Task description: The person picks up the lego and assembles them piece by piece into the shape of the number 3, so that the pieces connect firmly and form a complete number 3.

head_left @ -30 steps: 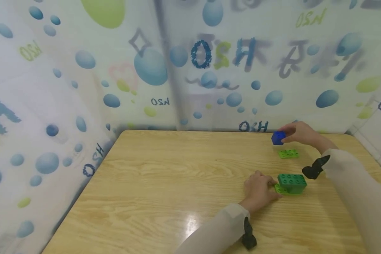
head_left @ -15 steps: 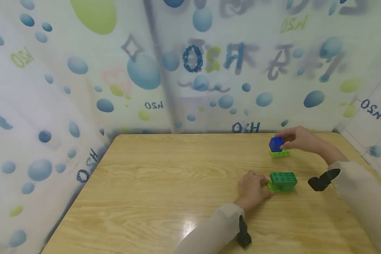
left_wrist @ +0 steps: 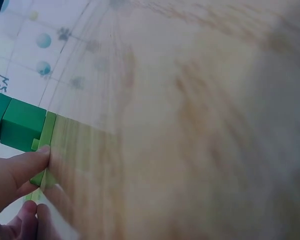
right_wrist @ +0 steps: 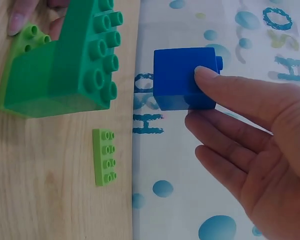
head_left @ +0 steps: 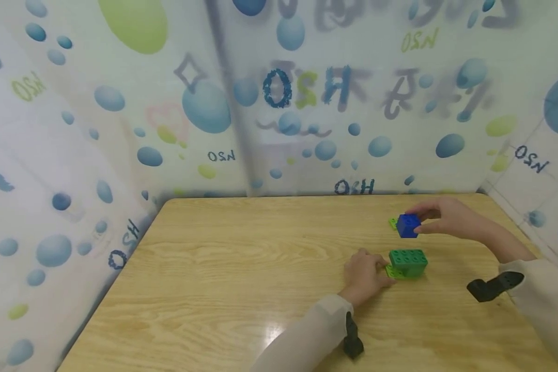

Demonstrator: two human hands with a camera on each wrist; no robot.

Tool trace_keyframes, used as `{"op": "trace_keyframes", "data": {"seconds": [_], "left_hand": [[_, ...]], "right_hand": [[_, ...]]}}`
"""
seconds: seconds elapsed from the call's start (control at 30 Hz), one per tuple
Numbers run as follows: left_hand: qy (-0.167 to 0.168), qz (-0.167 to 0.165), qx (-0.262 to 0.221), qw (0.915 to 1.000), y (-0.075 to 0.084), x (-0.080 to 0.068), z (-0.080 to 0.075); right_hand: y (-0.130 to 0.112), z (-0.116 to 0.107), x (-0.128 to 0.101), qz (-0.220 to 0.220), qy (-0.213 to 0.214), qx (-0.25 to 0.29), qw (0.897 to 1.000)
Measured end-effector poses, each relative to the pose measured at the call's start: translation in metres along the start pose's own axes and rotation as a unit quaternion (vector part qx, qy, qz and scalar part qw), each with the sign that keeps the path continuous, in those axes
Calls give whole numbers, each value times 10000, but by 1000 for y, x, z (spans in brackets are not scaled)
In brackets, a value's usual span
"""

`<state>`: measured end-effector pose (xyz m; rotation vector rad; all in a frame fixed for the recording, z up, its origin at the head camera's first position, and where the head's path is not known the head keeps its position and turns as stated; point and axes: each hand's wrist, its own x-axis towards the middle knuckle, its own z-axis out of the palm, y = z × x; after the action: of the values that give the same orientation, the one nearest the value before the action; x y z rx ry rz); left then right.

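Blue brick (head_left: 407, 226) lifted off light-green plate (head_left: 392, 222), right fingers (head_left: 423, 213) pinching it; left fingers (head_left: 380, 264) steady green stack (head_left: 407, 262).

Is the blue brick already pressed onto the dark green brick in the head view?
No: the right hand holds the blue brick in the air, apart from the dark green brick that stands nearer on the table.

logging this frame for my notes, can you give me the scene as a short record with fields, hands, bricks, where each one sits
right hand: right hand pinches a blue brick, lifted above the table
left hand: left hand rests on the wooden table, fingertips on the light green plate
dark green brick: dark green brick sits on that plate, studs up
loose plate: small light green plate lies flat on the table, mostly hidden behind the blue brick in the head view
backdrop: bubble-print curtain
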<state>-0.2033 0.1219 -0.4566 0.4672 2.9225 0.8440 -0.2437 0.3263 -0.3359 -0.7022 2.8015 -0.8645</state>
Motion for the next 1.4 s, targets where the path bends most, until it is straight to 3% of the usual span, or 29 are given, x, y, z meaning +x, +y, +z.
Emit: {"op": "trace_keyframes", "data": {"seconds": [0.63,1.4], "left_hand": [[-7,-49,13,10000,1,2,-1],[12,-47,-21,10000,0,2,2]], "right_hand": [[1,15,-37,-110,101,-181,9997],[0,25,-46,88,331,-70,9994]]}}
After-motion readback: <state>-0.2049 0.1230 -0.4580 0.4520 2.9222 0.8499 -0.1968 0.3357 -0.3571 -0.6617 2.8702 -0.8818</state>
